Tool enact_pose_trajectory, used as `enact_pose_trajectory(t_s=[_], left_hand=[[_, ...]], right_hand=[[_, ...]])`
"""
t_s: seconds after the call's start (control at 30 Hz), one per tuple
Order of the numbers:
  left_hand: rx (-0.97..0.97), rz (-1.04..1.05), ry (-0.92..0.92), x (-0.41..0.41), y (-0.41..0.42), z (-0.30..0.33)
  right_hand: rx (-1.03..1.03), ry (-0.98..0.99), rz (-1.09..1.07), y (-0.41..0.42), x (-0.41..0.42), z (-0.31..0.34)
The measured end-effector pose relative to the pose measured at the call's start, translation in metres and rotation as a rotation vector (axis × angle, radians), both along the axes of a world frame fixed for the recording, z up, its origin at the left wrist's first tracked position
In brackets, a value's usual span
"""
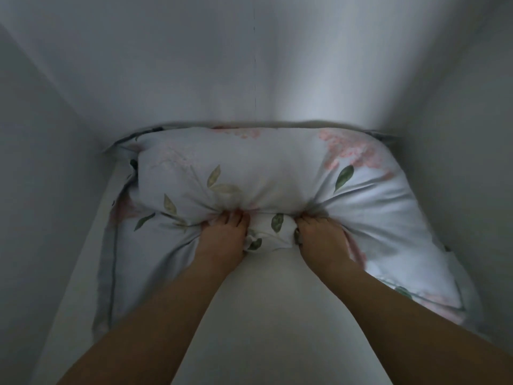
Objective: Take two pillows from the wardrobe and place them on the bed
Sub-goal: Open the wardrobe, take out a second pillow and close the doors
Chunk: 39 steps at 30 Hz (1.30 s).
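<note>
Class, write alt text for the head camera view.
Both hands, left hand and right hand, grip the near edge of a floral pillow, bunching its fabric. The pillow lies on a white wardrobe shelf between plain walls.

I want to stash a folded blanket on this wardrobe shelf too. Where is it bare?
The bare shelf shows in front of the floral pillow, between and beneath the forearms. The pillow, gripped by the left hand and right hand, fills the back, reaching nearly wall to wall.
</note>
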State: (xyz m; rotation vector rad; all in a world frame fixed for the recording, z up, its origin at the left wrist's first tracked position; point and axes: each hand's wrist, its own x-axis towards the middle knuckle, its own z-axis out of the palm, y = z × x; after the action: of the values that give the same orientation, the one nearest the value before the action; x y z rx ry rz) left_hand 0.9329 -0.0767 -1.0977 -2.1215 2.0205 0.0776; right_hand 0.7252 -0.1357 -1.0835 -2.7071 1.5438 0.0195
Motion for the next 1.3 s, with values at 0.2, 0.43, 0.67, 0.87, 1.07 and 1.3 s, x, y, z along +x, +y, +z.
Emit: enact_pose_trajectory(t_s=[0.2, 0.43, 0.67, 0.87, 1.07, 1.3], left_hand=[[0.033, -0.021, 0.15, -0.026, 0.056, 0.058], [0.016, 0.03, 0.36, -0.048, 0.143, 0.225], [-0.049, 0.07, 0.474, -0.07, 0.215, 0.421], [0.028, 0.138, 0.686, -0.095, 0.291, 0.58], [-0.017, 0.155, 0.742, -0.137, 0.363, 0.7], [0.032, 0.217, 0.71, -0.17, 0.407, 0.769]], right_hand=[[0.304, 0.202, -0.096, 0.038, -0.01, 0.08], [0.457, 0.203, -0.137, 0.117, -0.039, 0.249], [0.493, 0.144, -0.176, 0.18, -0.07, 0.442], [0.544, 0.115, -0.074, 0.271, -0.108, 0.589], [0.609, 0.065, 0.062, 0.359, -0.149, 0.684], [0.388, -0.053, 0.158, 0.39, -0.16, 0.729]])
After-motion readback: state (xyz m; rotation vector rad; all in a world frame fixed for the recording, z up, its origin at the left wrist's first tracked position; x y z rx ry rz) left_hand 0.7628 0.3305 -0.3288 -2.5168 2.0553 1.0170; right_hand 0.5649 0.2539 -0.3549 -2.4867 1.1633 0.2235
